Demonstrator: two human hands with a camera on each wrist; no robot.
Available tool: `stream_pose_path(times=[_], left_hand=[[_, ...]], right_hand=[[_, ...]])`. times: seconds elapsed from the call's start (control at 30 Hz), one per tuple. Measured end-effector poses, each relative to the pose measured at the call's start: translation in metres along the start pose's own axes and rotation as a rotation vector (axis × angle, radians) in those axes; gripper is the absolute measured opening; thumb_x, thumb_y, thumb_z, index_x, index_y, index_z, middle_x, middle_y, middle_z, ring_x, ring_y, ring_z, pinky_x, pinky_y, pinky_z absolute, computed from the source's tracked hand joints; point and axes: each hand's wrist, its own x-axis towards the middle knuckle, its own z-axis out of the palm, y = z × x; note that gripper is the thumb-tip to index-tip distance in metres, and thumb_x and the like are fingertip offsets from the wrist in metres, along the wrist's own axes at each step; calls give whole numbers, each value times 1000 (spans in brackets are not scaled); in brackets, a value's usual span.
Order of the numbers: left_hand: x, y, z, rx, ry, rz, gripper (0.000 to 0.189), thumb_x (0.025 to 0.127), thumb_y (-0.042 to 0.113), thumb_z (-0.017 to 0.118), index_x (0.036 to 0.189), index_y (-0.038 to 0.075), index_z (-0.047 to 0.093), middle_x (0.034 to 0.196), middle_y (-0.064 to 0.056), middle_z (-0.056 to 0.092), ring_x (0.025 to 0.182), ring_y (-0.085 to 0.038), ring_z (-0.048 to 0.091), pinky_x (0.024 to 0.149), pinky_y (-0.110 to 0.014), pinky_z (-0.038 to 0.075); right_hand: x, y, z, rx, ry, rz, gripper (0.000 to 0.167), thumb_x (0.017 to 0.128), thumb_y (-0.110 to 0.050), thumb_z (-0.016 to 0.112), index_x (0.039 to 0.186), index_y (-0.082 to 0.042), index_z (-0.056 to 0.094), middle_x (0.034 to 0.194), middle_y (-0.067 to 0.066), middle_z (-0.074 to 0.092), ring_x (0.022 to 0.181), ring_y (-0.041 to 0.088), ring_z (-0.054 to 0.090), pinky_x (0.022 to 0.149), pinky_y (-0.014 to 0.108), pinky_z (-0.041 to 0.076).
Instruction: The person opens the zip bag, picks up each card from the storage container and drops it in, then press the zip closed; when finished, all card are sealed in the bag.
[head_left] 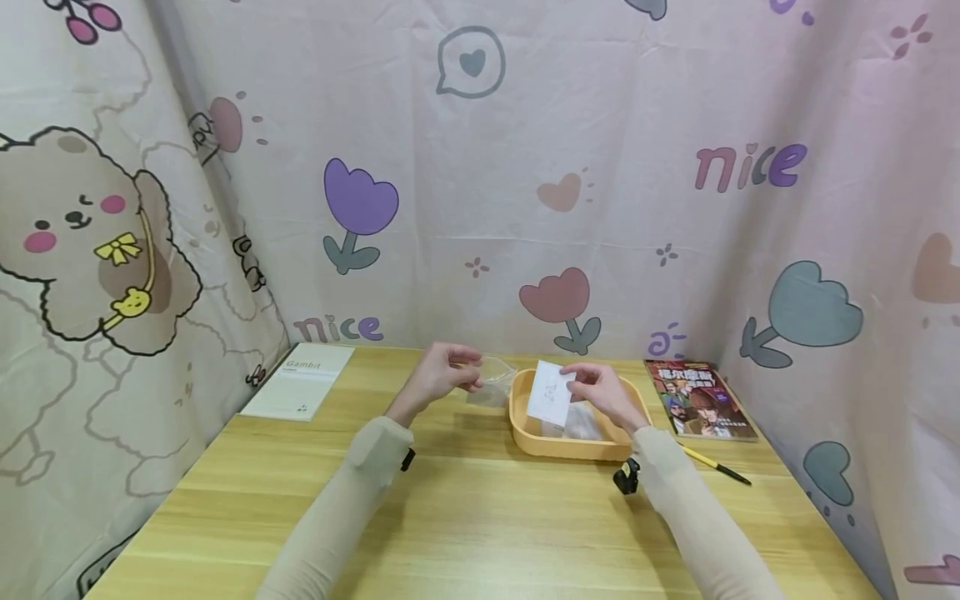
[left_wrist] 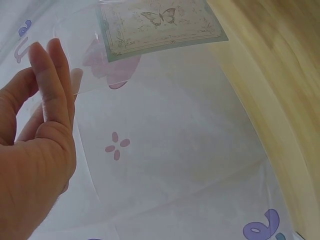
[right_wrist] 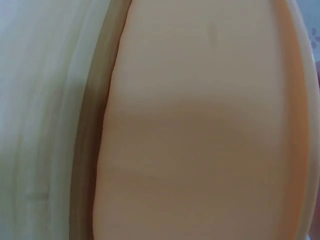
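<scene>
Above the table, my left hand [head_left: 444,375] pinches a clear plastic bag [head_left: 497,371] at its left side. A butterfly-printed card [left_wrist: 162,30] with a green border overlaps the bag in the left wrist view. My right hand [head_left: 606,395] pinches a small white card [head_left: 550,395], with a faint drawing on it, by its upper right corner. That card hangs over the left part of a yellow-orange basket [head_left: 573,451]. Inside the basket lie whitish, translucent packets [head_left: 582,422], partly hidden by the card. The right wrist view holds mostly the basket's blurred wall [right_wrist: 200,150].
A white "Gambit" pad [head_left: 300,383] lies at the table's back left. At the back right is a colourful magazine [head_left: 701,400], with a yellow and black pen [head_left: 716,463] in front of it. A printed curtain [head_left: 450,167] hangs behind the wooden table [head_left: 480,517].
</scene>
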Motion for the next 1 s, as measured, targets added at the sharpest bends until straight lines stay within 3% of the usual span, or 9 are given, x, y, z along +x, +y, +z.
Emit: stream_pose_path(times=[0.2,0.27,0.4,0.5,0.63,0.83,1.0], left_hand=[[-1,-2,-1,-18,-5,-11,33,88,-3,69,120,-6,65,118,-22,68,75,-20,73,71,-34,64],[-2,-3,-1,-24,-10,-14,34,88,-3,68,121,-7,64,119,-23,67,74,-20,73,71,-33,64],[-3,-4,-1,-32,-20,-11,35,88,-4,68,122,-8,63,120,-25,66,74,-20,73,73,-36,64],[-2,-4,-2,-32,-20,3,34,88,-4,68,122,-8,63,119,-24,67,75,-21,73,75,-39,64],[-1,-4,-3,-36,-24,15,34,88,-3,68,122,-7,64,120,-25,66,76,-21,73,75,-39,64],[0,-4,-3,-23,-19,8,34,88,-3,68,122,-7,64,120,-24,67,75,-19,73,72,-33,64],[0,-4,-1,-13,-9,0,33,88,-2,69,121,-6,65,117,-21,69,74,-19,73,72,-34,64]], right_hand=[[4,-4,3,41,34,-72,37,90,7,61,127,5,59,83,10,55,73,12,61,73,39,64],[4,-6,4,55,31,-85,43,90,7,61,133,4,55,89,11,57,75,11,61,74,40,64],[5,-12,8,62,33,-86,48,92,5,61,139,3,50,93,10,59,76,11,63,79,53,61],[6,-17,10,67,63,-93,45,92,3,61,137,3,52,88,6,57,75,13,62,76,52,62],[6,-23,11,124,86,-119,42,93,1,62,134,1,55,87,4,54,74,13,62,70,42,64],[5,-33,15,234,87,-149,42,93,3,60,135,2,53,95,5,52,75,11,65,74,53,62],[4,-42,20,282,114,-175,44,93,6,58,136,3,49,99,6,49,79,10,64,74,53,61]])
